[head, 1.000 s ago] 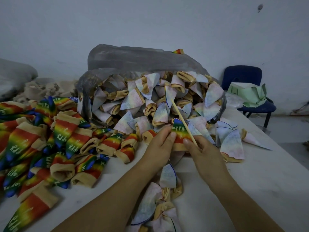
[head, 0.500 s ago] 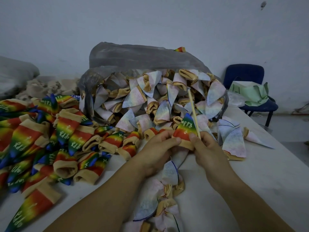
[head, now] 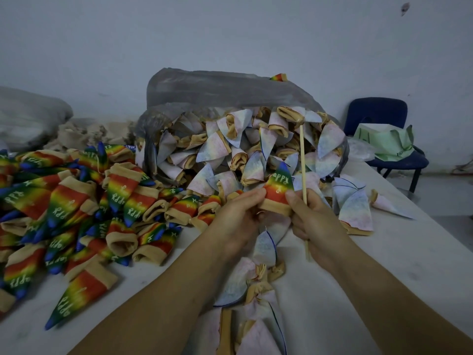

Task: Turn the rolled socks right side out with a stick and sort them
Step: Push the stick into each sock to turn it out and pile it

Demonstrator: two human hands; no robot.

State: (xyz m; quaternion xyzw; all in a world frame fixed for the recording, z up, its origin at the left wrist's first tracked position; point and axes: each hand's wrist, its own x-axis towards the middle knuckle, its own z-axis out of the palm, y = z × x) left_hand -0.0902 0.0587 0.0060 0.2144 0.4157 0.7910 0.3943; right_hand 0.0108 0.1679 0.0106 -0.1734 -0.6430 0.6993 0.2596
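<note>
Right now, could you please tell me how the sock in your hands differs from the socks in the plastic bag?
The held sock is bright rainbow with white lettering; the bag socks are pale and washed-out. The held sock stands point-up beside the stick; the bag socks lie heaped. Both have tan cuffs.
</note>
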